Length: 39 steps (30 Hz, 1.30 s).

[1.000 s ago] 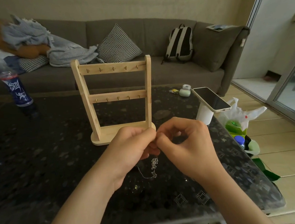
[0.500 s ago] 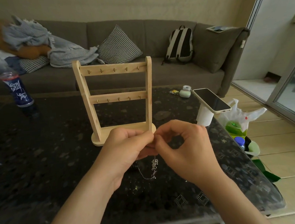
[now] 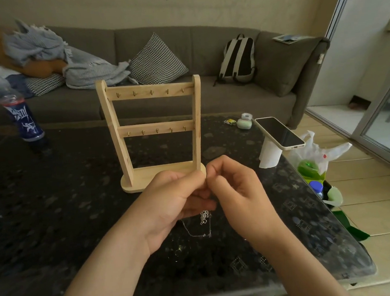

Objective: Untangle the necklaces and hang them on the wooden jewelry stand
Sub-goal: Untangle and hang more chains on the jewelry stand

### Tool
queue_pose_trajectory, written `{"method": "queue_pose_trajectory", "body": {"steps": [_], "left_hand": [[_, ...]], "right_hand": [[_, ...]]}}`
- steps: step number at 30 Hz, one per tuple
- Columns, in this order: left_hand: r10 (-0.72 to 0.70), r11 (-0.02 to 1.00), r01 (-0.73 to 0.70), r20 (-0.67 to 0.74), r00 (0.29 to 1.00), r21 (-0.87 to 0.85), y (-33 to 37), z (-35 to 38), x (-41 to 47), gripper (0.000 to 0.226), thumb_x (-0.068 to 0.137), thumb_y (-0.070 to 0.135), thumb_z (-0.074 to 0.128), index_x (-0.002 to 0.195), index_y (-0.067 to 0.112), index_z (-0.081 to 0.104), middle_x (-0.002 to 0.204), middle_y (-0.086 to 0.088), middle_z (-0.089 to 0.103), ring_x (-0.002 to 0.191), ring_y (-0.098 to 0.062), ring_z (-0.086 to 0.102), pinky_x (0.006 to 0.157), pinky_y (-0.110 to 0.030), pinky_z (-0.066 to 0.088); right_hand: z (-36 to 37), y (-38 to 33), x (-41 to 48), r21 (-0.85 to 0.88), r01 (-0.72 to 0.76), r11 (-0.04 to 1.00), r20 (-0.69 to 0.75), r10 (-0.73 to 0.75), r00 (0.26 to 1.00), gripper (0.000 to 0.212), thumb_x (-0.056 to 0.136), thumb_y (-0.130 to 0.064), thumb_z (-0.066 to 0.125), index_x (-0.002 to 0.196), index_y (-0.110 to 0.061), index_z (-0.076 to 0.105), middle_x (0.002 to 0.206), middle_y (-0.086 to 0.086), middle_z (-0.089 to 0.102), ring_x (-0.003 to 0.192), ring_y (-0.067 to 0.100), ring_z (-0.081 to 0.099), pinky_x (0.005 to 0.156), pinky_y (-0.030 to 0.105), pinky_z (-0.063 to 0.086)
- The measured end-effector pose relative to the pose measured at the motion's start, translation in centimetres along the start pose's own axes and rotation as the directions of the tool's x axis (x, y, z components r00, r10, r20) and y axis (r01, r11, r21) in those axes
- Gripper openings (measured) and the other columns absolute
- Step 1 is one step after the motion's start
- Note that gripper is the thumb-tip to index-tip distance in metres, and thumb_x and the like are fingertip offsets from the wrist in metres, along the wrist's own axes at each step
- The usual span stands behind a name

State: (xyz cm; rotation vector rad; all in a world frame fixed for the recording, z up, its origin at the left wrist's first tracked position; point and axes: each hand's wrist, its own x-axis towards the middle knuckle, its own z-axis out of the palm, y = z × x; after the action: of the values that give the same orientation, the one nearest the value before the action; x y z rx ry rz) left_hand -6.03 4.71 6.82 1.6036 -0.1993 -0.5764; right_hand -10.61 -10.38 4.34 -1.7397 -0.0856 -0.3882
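A wooden jewelry stand (image 3: 155, 132) with two bars of small hooks stands upright on the dark table, all hooks bare. Just in front of its base my left hand (image 3: 177, 200) and my right hand (image 3: 237, 196) meet fingertip to fingertip, both pinching a thin silver necklace (image 3: 203, 224). The chain hangs below the hands in a loop with a small tangled cluster near its top. Another glint of chain (image 3: 180, 249) lies on the table under my left wrist.
The dark speckled table (image 3: 54, 205) holds a blue bottle (image 3: 23, 117) at the far left, a phone (image 3: 279, 133) on a white cup and small green items at the far right. A grey sofa with a backpack lies behind. Bags sit on the floor at right.
Both hands have risen slightly toward the stand's base, still pinching the chain together. The hanging loop stays below them.
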Motion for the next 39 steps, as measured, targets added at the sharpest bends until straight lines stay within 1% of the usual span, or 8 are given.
{"method": "queue_pose_trajectory", "body": {"steps": [3, 7, 14, 20, 28, 32, 36, 39], "left_hand": [[-0.016, 0.993, 0.011, -0.044, 0.999, -0.117, 0.1, -0.3, 0.1, 0.025, 0.1, 0.019, 0.064, 0.105, 0.001, 0.08, 0.091, -0.012, 0.077, 0.081, -0.021, 0.078, 0.092, -0.044, 0.056], [-0.028, 0.987, 0.018, -0.062, 0.998, -0.161, 0.3, -0.8, 0.1, 0.017, 0.1, 0.017, 0.063, 0.095, 0.006, 0.076, 0.09, -0.012, 0.072, 0.078, -0.021, 0.077, 0.088, -0.043, 0.055], [0.021, 1.0, -0.022, -0.059, 0.998, -0.021, 0.1, -0.4, 0.2, 0.027, 0.101, 0.022, 0.061, 0.104, 0.003, 0.08, 0.094, -0.013, 0.079, 0.088, -0.021, 0.078, 0.102, -0.051, 0.052], [0.04, 0.993, -0.031, -0.078, 0.996, 0.114, 0.3, 0.2, -0.2, 0.028, 0.1, 0.021, 0.06, 0.085, 0.011, 0.082, 0.082, -0.004, 0.08, 0.082, -0.011, 0.077, 0.11, -0.052, 0.05], [0.098, 0.966, -0.072, -0.092, 0.991, 0.248, 0.6, 0.4, -0.4, 0.033, 0.1, 0.02, 0.06, 0.075, 0.012, 0.08, 0.075, -0.001, 0.077, 0.077, -0.006, 0.075, 0.093, -0.035, 0.055], [0.101, 0.958, -0.07, -0.1, 0.99, 0.276, 0.6, 0.4, -0.4, 0.035, 0.099, 0.024, 0.06, 0.07, 0.014, 0.076, 0.07, 0.002, 0.073, 0.072, -0.002, 0.072, 0.09, -0.034, 0.053], [0.092, 0.96, -0.065, -0.089, 0.992, 0.272, 0.6, 0.3, -0.3, 0.04, 0.101, 0.028, 0.058, 0.071, 0.009, 0.074, 0.072, -0.001, 0.073, 0.072, -0.003, 0.07, 0.092, -0.035, 0.052], [0.102, 0.959, -0.078, -0.073, 0.992, 0.274, 0.5, 0.1, -0.3, 0.039, 0.101, 0.027, 0.057, 0.071, 0.008, 0.073, 0.071, -0.001, 0.07, 0.072, -0.004, 0.069, 0.091, -0.035, 0.053]], "right_hand": [[-0.1, -0.1, 0.0, 0.088, -0.024, 0.996, 0.005, 0.024, 1.0, 0.015, 0.105, -0.009, 0.062, 0.094, -0.009, 0.072, 0.086, 0.009, 0.074, 0.08, 0.018, 0.069, 0.076, 0.036, 0.059], [-0.3, -0.1, 0.0, 0.081, 0.069, 0.994, -0.128, -0.059, 0.99, 0.017, 0.094, 0.005, 0.07, 0.095, -0.012, 0.07, 0.089, 0.008, 0.075, 0.077, 0.015, 0.068, 0.068, 0.025, 0.053], [-0.4, -0.8, 0.1, -0.125, 0.245, 0.961, -0.077, -0.256, 0.964, 0.04, 0.089, 0.006, 0.072, 0.105, -0.023, 0.049, 0.09, 0.001, 0.071, 0.083, 0.026, 0.068, 0.07, 0.046, 0.055], [-0.3, -0.6, -0.2, -0.358, 0.32, 0.877, 0.008, -0.34, 0.941, 0.047, 0.087, 0.003, 0.075, 0.11, -0.021, 0.043, 0.091, -0.008, 0.065, 0.088, 0.016, 0.064, 0.067, 0.02, 0.05], [-0.2, 0.0, 0.0, -0.457, 0.346, 0.819, 0.121, -0.328, 0.937, 0.052, 0.094, 0.002, 0.066, 0.105, -0.034, 0.031, 0.092, -0.002, 0.058, 0.074, 0.018, 0.058, 0.06, 0.028, 0.047], [0.0, 0.4, 0.0, -0.55, 0.398, 0.734, 0.154, -0.379, 0.913, 0.058, 0.094, 0.0, 0.071, 0.105, -0.036, 0.027, 0.088, -0.007, 0.052, 0.076, 0.013, 0.052, 0.067, 0.036, 0.047], [0.4, 0.5, -0.1, -0.621, 0.438, 0.65, 0.165, -0.438, 0.884, 0.048, 0.094, -0.001, 0.069, 0.107, -0.027, 0.031, 0.086, -0.006, 0.049, 0.078, 0.011, 0.045, 0.07, 0.043, 0.047], [0.6, 0.5, -0.1, -0.543, 0.407, 0.735, 0.125, -0.409, 0.904, 0.046, 0.096, 0.001, 0.066, 0.105, -0.028, 0.031, 0.086, -0.003, 0.054, 0.075, 0.015, 0.053, 0.067, 0.046, 0.05]]}}
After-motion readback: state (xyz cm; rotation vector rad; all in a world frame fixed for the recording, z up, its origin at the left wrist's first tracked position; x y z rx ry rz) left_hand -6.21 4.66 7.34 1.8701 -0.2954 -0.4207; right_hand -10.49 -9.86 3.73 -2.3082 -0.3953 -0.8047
